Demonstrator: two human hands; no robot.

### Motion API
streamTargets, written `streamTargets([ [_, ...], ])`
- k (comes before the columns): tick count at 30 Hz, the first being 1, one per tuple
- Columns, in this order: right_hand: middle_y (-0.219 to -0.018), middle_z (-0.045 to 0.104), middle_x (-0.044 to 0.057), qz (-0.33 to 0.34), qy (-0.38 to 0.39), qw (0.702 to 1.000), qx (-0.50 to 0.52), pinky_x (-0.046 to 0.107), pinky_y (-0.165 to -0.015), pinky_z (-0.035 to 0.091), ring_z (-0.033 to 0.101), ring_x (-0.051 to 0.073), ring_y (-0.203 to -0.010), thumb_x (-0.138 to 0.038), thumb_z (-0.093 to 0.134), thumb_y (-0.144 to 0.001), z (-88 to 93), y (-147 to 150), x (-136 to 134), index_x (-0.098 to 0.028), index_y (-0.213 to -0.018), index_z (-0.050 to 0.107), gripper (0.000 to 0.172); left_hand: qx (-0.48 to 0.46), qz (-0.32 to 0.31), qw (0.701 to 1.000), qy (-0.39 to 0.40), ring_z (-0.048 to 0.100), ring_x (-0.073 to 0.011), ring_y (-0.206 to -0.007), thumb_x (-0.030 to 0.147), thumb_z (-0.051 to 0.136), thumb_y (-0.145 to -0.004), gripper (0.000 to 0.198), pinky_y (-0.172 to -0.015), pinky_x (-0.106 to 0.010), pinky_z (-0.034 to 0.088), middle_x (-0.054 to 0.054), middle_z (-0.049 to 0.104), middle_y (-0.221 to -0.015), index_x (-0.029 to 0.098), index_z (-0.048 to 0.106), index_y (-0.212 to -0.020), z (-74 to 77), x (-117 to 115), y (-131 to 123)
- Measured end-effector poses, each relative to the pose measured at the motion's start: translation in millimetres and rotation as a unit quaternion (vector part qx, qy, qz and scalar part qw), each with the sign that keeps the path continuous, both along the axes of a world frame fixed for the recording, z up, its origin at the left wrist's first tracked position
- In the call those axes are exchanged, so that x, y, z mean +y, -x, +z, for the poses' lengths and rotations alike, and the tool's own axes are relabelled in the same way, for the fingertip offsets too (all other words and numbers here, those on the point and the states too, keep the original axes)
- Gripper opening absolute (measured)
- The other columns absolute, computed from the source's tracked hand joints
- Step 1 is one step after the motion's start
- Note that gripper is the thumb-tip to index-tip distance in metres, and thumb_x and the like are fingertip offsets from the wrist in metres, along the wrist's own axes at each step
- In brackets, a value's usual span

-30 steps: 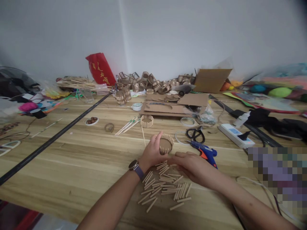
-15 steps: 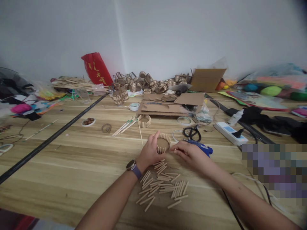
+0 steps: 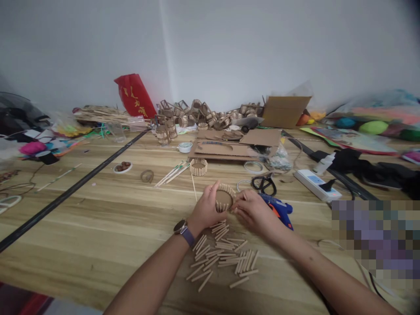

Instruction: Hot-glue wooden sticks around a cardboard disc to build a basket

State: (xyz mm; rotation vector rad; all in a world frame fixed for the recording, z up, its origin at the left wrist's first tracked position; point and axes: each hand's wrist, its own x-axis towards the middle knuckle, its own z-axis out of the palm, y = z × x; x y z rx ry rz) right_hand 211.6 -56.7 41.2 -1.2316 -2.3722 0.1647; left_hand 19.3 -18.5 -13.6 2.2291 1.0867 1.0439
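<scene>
My left hand (image 3: 209,206) is closed around the left side of a small round cardboard basket (image 3: 226,196) ringed with short upright wooden sticks. At the basket's right edge, the fingers of my right hand (image 3: 251,208) are pinched together against the rim; whatever sits between the fingertips is too small to make out. Loose short wooden sticks (image 3: 226,253) lie scattered just below both hands. Beyond them stands a second stick-ringed basket (image 3: 198,167). A blue glue gun (image 3: 278,205) lies beside my right hand, partly covered by it.
Black scissors (image 3: 265,183), a white power strip (image 3: 316,184) and a small bottle (image 3: 324,162) lie to the right. Cardboard sheets (image 3: 223,148) and a heap of little baskets (image 3: 210,116) are farther back. A bowl of brown beads (image 3: 122,167) sits left.
My right hand has moved slightly left and up, coming against the basket's right edge. More of the glue gun now shows. My left hand keeps its hold on the basket.
</scene>
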Motion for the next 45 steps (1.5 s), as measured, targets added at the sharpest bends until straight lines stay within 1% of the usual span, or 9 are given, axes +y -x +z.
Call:
streamTargets([
  [2,-0.11,0.064,0.01,-0.007,-0.054,0.998,-0.009,0.044,-0.089,0.04,0.052,0.028,-0.104,-0.023,0.053,-0.085,-4.6,0,3,-0.023,-0.078,0.072,0.02,-0.002,-0.001,1.0,-0.004,0.032,-0.0306,-0.134,0.019,0.072,-0.065,0.098,-0.113,-0.048,0.031,-0.015,0.034,-0.142,0.019,0.016,-0.146,-0.7,0,0],
  [5,-0.127,0.057,0.008,-0.016,-0.084,0.996,-0.013,0.052,-0.098,0.033,0.04,0.032,-0.121,-0.026,0.054,-0.086,-12.3,0,7,-0.024,-0.075,0.072,0.02,0.004,0.003,1.0,-0.014,0.032,-0.0308,-0.134,0.024,0.072,-0.068,0.096,-0.113,-0.049,0.031,-0.016,0.034,-0.141,0.017,0.016,-0.146,-0.4,1,-1],
  [8,-0.13,0.055,0.007,-0.017,-0.087,0.996,-0.02,0.053,-0.1,0.031,0.036,0.033,-0.125,-0.027,0.053,-0.086,-18.8,-1,11,-0.024,-0.075,0.071,0.022,0.014,0.004,1.0,-0.019,0.033,-0.0309,-0.134,0.025,0.071,-0.069,0.095,-0.113,-0.049,0.032,-0.016,0.036,-0.14,0.016,0.016,-0.145,0.2,0,-1],
  [12,-0.131,0.056,0.008,-0.01,-0.095,0.995,-0.031,0.053,-0.1,0.031,0.037,0.033,-0.126,-0.026,0.053,-0.086,-22.9,0,12,-0.023,-0.076,0.071,0.021,0.016,-0.003,1.0,-0.02,0.034,-0.0307,-0.134,0.024,0.072,-0.068,0.097,-0.112,-0.049,0.033,-0.015,0.036,-0.139,0.019,0.014,-0.146,0.1,0,-1],
  [22,-0.126,0.061,0.008,-0.002,-0.1,0.994,-0.042,0.052,-0.098,0.033,0.042,0.032,-0.123,-0.022,0.051,-0.086,-24.0,3,11,-0.024,-0.082,0.072,0.022,0.016,-0.018,1.0,-0.017,0.036,-0.0313,-0.132,0.028,0.072,-0.07,0.096,-0.11,-0.05,0.034,-0.015,0.037,-0.137,0.018,0.015,-0.146,2.2,-2,-1],
  [28,-0.109,0.07,0.008,0.015,-0.059,0.998,-0.023,0.049,-0.099,0.03,0.048,0.029,-0.117,-0.021,0.051,-0.087,-18.8,4,10,-0.023,-0.089,0.07,0.019,0.024,-0.018,1.0,-0.009,0.035,-0.0306,-0.133,0.029,0.072,-0.068,0.098,-0.11,-0.049,0.035,-0.015,0.036,-0.137,0.018,0.013,-0.146,2.3,-2,-1],
  [31,-0.098,0.072,0.007,0.017,-0.044,0.999,-0.027,0.048,-0.099,0.027,0.051,0.027,-0.113,-0.018,0.05,-0.087,-16.0,5,9,-0.023,-0.087,0.067,0.017,0.029,-0.016,0.999,-0.004,0.035,-0.03,-0.133,0.026,0.071,-0.068,0.098,-0.11,-0.048,0.035,-0.015,0.036,-0.137,0.02,0.013,-0.146,3.1,-2,-2],
  [34,-0.093,0.073,0.006,0.021,-0.04,0.998,-0.037,0.047,-0.1,0.024,0.051,0.025,-0.113,-0.017,0.049,-0.088,-15.0,5,8,-0.024,-0.085,0.066,0.018,0.031,-0.023,0.999,0.001,0.036,-0.03,-0.132,0.023,0.072,-0.066,0.1,-0.111,-0.047,0.034,-0.014,0.035,-0.138,0.021,0.013,-0.147,3.1,-2,-2],
  [45,-0.094,0.071,0.004,0.02,-0.062,0.997,-0.03,0.046,-0.097,0.025,0.052,0.025,-0.108,-0.019,0.051,-0.088,-16.0,6,7,-0.024,-0.085,0.065,0.015,0.032,-0.03,0.999,-0.013,0.036,-0.0305,-0.132,0.021,0.071,-0.065,0.098,-0.111,-0.048,0.034,-0.015,0.035,-0.138,0.019,0.014,-0.146,3.0,-2,-2],
])
